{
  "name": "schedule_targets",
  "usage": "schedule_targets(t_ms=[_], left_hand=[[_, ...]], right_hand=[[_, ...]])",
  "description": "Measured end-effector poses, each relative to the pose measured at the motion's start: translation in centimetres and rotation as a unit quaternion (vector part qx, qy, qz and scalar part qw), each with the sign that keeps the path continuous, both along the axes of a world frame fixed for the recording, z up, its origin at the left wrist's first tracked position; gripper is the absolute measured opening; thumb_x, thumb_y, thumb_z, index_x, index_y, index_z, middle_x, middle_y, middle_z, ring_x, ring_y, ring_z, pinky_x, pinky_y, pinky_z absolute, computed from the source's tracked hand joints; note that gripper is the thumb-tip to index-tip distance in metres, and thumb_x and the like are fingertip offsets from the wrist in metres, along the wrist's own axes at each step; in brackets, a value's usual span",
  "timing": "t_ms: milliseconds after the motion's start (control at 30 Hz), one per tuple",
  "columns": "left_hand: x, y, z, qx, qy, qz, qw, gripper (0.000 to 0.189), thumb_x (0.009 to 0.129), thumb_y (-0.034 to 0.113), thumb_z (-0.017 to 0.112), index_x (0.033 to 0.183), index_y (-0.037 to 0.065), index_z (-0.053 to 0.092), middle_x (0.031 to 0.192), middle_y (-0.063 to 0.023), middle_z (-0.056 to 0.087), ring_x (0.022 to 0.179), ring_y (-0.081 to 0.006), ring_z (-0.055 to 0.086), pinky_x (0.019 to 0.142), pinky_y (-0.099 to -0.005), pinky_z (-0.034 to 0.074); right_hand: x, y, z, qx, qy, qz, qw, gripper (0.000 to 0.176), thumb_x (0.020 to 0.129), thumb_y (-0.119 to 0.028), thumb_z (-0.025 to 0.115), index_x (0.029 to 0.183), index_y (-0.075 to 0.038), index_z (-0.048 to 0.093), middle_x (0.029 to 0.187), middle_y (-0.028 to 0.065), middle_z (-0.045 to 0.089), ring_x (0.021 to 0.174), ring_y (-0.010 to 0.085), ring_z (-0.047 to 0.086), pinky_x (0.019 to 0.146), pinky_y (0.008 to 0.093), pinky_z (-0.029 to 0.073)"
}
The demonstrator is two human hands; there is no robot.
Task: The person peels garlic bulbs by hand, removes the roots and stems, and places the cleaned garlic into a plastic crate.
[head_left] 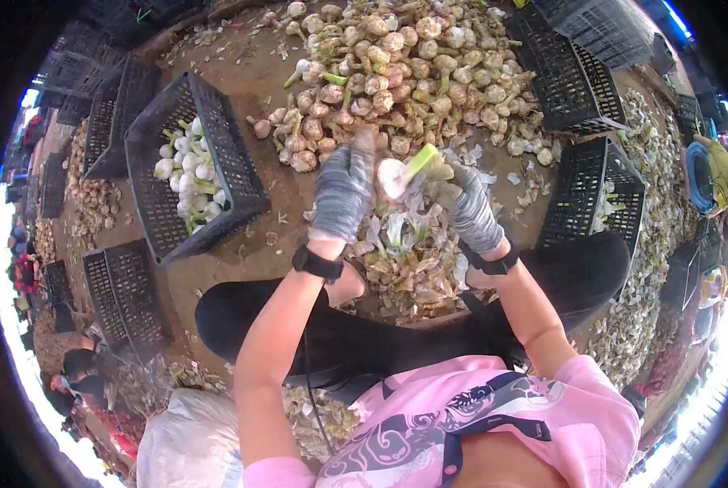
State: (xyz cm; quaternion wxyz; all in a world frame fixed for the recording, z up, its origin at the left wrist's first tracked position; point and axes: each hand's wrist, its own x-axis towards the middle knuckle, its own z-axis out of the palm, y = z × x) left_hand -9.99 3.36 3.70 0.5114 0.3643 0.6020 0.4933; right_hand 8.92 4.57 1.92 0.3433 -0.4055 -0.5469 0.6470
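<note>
Close in, the right hand (470, 213) grips a garlic bulb (393, 177) by its green stem, likely to steady it. The left hand (343, 191) closes its fingers on the bulb, above a heap of peels (404, 264). Beyond, a crate (232, 159) of peeled bulbs and a garlic pile (396, 73) sit on bare dirt ground (250, 57).

I see the left hand (343, 191) and right hand (470, 213) gloved in mottled grey. The garlic bulb (394, 177) is white, its stalk (421, 160) green. The crate (233, 163) is black, the shirt (502, 407) pink with navy swirls.
</note>
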Motion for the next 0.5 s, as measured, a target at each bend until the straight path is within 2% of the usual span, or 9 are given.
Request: schedule_targets(t_ms=[33, 100, 233, 300, 367, 400, 433, 467, 500], left_hand=[[0.3, -0.1, 1.0, 0.001, 0.0, -0.001, 1.0, 0.04, 0.084, 0.037, 0.055, 0.095, -0.001, 0.06, 0.081, -0.0054, 0.06, 0.072, -0.0164, 0.058, 0.063, -0.026, 0.046], [0.7, -0.1, 2.3, 0.242, 0.24, -0.1, 0.935, 0.029, 0.079, 0.024, 0.063, 0.094, -0.001, 0.06, 0.087, -0.0058, 0.058, 0.078, -0.0145, 0.057, 0.07, -0.0256, 0.046], [0.7, -0.4, 2.0, 0.131, 0.084, -0.156, 0.975, 0.029, 0.076, 0.014, 0.066, 0.102, 0.003, 0.058, 0.093, -0.0048, 0.058, 0.084, -0.0129, 0.053, 0.076, -0.0273, 0.045], [0.4, -0.2, 1.0, 0.082, 0.027, -0.151, 0.985, 0.028, 0.076, 0.012, 0.066, 0.102, 0.003, 0.057, 0.092, -0.0035, 0.059, 0.083, -0.0115, 0.054, 0.074, -0.0258, 0.046], [0.3, -0.2, 1.8, 0.024, -0.038, -0.129, 0.991, 0.026, 0.077, 0.012, 0.065, 0.101, 0.003, 0.057, 0.091, -0.0026, 0.06, 0.082, -0.0099, 0.054, 0.073, -0.0238, 0.046], [0.1, -0.4, 1.6, 0.036, -0.046, -0.127, 0.99, 0.025, 0.08, 0.015, 0.063, 0.1, 0.002, 0.057, 0.091, -0.0026, 0.06, 0.084, -0.0097, 0.054, 0.074, -0.0242, 0.045], [-0.2, -0.3, 1.4, 0.036, -0.045, -0.13, 0.99, 0.025, 0.08, 0.015, 0.063, 0.1, 0.002, 0.057, 0.091, -0.0026, 0.06, 0.084, -0.0097, 0.054, 0.074, -0.0242, 0.045], [-0.7, -0.2, 1.2, 0.045, -0.059, -0.15, 0.986, 0.024, 0.08, 0.016, 0.062, 0.1, 0.002, 0.058, 0.091, -0.0025, 0.06, 0.084, -0.0095, 0.054, 0.075, -0.0242, 0.045], [-0.9, -0.2, 1.3, 0.054, -0.072, -0.17, 0.981, 0.023, 0.081, 0.017, 0.061, 0.099, 0.002, 0.058, 0.092, -0.0023, 0.06, 0.084, -0.0093, 0.053, 0.076, -0.0242, 0.044]], right_hand=[[-0.2, 0.0, 0.0, 0.001, 0.0, -0.001, 1.0, 0.036, 0.078, -0.012, 0.052, 0.11, 0.004, 0.05, 0.094, 0.0051, 0.056, 0.084, 0.0104, 0.051, 0.073, 0.0254, 0.044], [-0.8, 0.0, 0.1, 0.032, -0.014, -0.058, 0.998, 0.038, 0.078, -0.013, 0.051, 0.112, 0.003, 0.049, 0.099, 0.0083, 0.055, 0.09, 0.0135, 0.051, 0.079, 0.0269, 0.043], [-0.4, 0.8, 0.2, 0.146, -0.106, -0.003, 0.984, 0.035, 0.078, -0.014, 0.05, 0.108, 0.003, 0.053, 0.105, 0.0101, 0.054, 0.095, 0.019, 0.052, 0.085, 0.0281, 0.04], [-0.7, 0.4, 0.9, 0.106, -0.004, -0.031, 0.994, 0.029, 0.079, -0.014, 0.051, 0.102, 0.003, 0.056, 0.101, 0.008, 0.055, 0.091, 0.0203, 0.054, 0.079, 0.0293, 0.044], [-0.7, 0.8, 2.0, -0.125, 0.221, -0.046, 0.966, 0.022, 0.081, -0.012, 0.051, 0.096, 0.002, 0.057, 0.095, 0.0065, 0.057, 0.083, 0.0202, 0.057, 0.07, 0.0279, 0.047], [-1.0, 1.3, 1.5, 0.058, 0.012, -0.052, 0.997, 0.016, 0.083, -0.01, 0.05, 0.094, -0.001, 0.057, 0.086, 0.0057, 0.057, 0.073, 0.0184, 0.057, 0.062, 0.0245, 0.047], [-0.7, 1.7, 1.6, 0.058, 0.012, -0.055, 0.997, 0.016, 0.083, -0.01, 0.05, 0.094, -0.001, 0.057, 0.086, 0.0057, 0.057, 0.073, 0.0184, 0.057, 0.062, 0.0245, 0.047], [-0.3, 2.0, 1.8, -0.158, 0.208, -0.074, 0.962, 0.015, 0.083, -0.01, 0.051, 0.094, -0.002, 0.057, 0.083, 0.0056, 0.057, 0.07, 0.0162, 0.057, 0.061, 0.0228, 0.047], [-0.1, 2.2, 2.2, -0.359, 0.387, -0.086, 0.845, 0.014, 0.083, -0.01, 0.051, 0.094, -0.003, 0.056, 0.08, 0.0056, 0.057, 0.068, 0.014, 0.056, 0.059, 0.0211, 0.048]])
